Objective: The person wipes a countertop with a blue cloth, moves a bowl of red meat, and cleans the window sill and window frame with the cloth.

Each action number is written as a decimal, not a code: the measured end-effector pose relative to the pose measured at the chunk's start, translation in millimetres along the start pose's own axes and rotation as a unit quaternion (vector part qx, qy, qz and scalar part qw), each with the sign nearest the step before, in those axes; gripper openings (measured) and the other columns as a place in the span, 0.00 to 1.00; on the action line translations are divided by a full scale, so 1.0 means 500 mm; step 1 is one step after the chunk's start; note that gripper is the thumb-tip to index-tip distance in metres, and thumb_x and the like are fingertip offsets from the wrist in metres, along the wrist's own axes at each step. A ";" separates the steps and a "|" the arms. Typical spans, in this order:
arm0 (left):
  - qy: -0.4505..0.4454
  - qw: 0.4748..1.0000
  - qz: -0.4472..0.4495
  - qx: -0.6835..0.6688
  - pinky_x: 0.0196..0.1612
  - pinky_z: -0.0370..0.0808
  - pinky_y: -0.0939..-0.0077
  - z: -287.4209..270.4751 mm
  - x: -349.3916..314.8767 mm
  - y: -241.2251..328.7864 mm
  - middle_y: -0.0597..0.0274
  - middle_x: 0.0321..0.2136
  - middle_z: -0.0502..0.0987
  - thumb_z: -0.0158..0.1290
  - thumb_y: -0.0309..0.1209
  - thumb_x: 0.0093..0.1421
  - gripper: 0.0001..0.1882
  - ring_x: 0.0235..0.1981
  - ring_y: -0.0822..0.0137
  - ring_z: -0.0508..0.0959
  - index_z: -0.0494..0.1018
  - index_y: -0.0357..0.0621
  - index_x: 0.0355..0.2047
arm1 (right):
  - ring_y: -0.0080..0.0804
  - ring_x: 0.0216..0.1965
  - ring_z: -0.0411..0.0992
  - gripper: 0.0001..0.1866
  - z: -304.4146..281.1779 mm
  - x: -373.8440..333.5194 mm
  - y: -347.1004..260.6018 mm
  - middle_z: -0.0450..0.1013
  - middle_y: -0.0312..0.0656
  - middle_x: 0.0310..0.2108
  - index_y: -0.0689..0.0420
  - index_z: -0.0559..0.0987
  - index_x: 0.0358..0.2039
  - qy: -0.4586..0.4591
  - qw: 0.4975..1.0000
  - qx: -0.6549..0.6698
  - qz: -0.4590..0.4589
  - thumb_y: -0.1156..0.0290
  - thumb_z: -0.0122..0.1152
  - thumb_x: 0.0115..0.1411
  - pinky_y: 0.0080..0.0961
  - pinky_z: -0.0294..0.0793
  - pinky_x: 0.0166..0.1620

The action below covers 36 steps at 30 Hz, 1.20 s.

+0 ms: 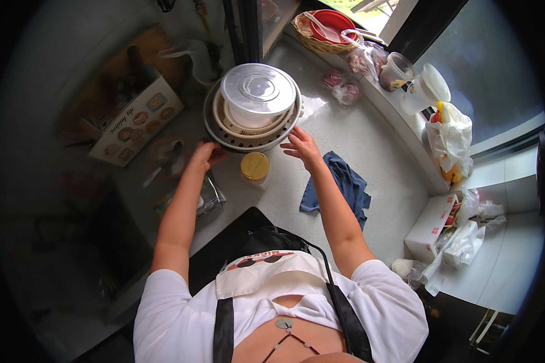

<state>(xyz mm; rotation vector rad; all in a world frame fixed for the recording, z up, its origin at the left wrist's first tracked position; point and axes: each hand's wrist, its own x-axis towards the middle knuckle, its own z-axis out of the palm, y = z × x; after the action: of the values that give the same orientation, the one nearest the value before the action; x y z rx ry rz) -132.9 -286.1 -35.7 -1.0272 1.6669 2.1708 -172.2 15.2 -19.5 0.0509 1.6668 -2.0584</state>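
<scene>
A stack of kitchenware stands at the far middle of the counter: a clear lidded plastic container (258, 91) on top, a beige colander (271, 128) under it, and a wide grey basin with a perforated rim (248, 144) at the bottom. My left hand (208, 155) reaches to the basin's lower left edge, fingers apart as far as they show. Beside its right edge, my right hand (303, 148) is open with fingers spread, the fingertips close to the rim; contact is unclear. Just in front of the stack is a jar with a yellow lid (255, 167).
A crumpled blue cloth (336, 187) lies by my right forearm. Near my left forearm are a clear box (211, 196) and a printed holder with utensils (138, 121). Along the window ledge sit a red bowl in a basket (333, 27), plastic tubs (427, 89) and bags (454, 136).
</scene>
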 end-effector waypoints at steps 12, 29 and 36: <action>0.052 0.993 0.082 -0.064 0.34 0.78 0.68 -0.096 -0.100 0.001 0.58 0.36 0.73 0.46 0.21 0.51 0.16 0.34 0.63 0.76 0.67 0.42 0.42 | 0.29 0.42 0.71 0.33 0.074 0.036 -0.012 0.59 0.46 0.56 0.50 0.55 0.61 -0.133 0.984 -0.113 0.032 0.62 0.55 0.57 0.29 0.71 0.44; 0.090 0.740 0.638 0.194 0.41 0.69 0.75 0.167 -0.387 -0.056 0.59 0.36 0.69 0.44 0.16 0.54 0.10 0.37 0.65 0.70 0.68 0.40 0.36 | 0.40 0.45 0.68 0.14 -0.242 -0.202 0.084 0.70 0.45 0.44 0.54 0.76 0.40 0.150 0.758 -0.561 -0.298 0.74 0.56 0.50 0.31 0.68 0.47; 0.075 0.687 0.665 0.285 0.42 0.69 0.70 0.236 -0.365 0.024 0.60 0.34 0.72 0.47 0.14 0.47 0.15 0.38 0.61 0.72 0.71 0.42 0.34 | 0.45 0.62 0.47 0.26 -0.285 -0.308 0.137 0.53 0.44 0.60 0.43 0.68 0.53 -0.041 0.636 -0.730 -0.245 0.53 0.54 0.52 0.43 0.45 0.61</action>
<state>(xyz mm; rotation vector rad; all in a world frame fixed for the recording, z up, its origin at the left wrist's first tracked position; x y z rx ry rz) -52.1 -139.6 103.7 0.4671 3.4876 1.6260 -48.3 191.3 -68.0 -1.0839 2.9151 -0.2940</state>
